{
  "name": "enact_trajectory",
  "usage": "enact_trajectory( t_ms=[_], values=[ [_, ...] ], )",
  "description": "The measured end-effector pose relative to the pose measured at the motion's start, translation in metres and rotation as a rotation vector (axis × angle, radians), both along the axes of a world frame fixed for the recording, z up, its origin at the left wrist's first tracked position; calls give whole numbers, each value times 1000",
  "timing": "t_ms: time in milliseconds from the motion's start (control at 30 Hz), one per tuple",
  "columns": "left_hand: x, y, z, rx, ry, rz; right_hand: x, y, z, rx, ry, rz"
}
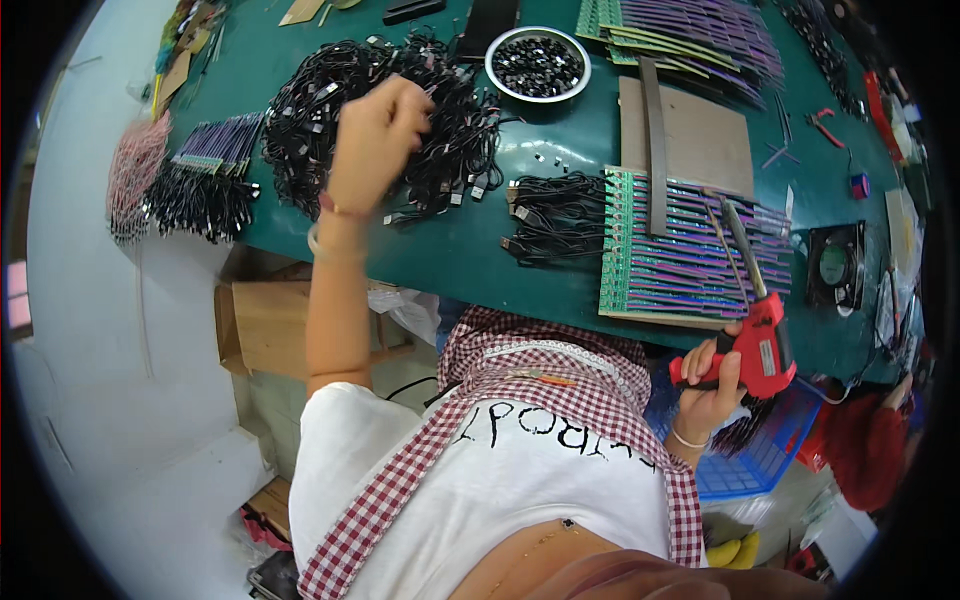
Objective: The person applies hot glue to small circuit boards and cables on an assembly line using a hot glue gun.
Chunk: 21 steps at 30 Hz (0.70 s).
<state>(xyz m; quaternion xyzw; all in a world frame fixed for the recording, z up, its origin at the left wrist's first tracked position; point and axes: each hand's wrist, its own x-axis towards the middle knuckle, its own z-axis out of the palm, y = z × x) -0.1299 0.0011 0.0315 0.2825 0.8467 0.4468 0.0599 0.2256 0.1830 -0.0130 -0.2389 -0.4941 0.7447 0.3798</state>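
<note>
My left hand (385, 135) is over a big heap of black USB cables (300, 130), its fingers curled; what they hold, if anything, is hidden. In my right hand (712, 388) is a red soldering gun (762, 350), gripped by its handle. Its metal tip points up and away over a row of green circuit boards (615, 245) with purple strips. The boards lie on brown cardboard, and a dark flat bar (652, 150) rests across them. Beside their left edge lies a bundle of black cables (558, 218).
A round metal bowl (538, 65) of small black parts stands behind. More boards with purple strips (690, 45) are stacked at the far right. Red pliers (824, 126) and a small black fan (838, 265) lie to the right. A blue basket (745, 465) stands below the table edge.
</note>
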Motion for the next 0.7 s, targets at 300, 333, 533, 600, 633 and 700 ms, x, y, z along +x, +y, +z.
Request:
enact_trajectory(
  t_ms=[300,333,533,600,633,700],
  values=[
    [129,56,-8,190,-240,-493,-79,-10,46,-17,-163,25],
    [137,57,-5,168,-293,-511,-86,-8,49,-14,-191,113],
    [150,62,-21,260,-216,-619,-81,-8,42,81,-284,260],
    [153,59,-15,208,-274,-599,-75,-9,36,114,-332,284],
    [155,57,-13,157,-329,-581,-73,-11,28,306,-408,156],
    [154,49,-14,148,-305,-563,-71,-7,28,501,-486,27]
  ],
)
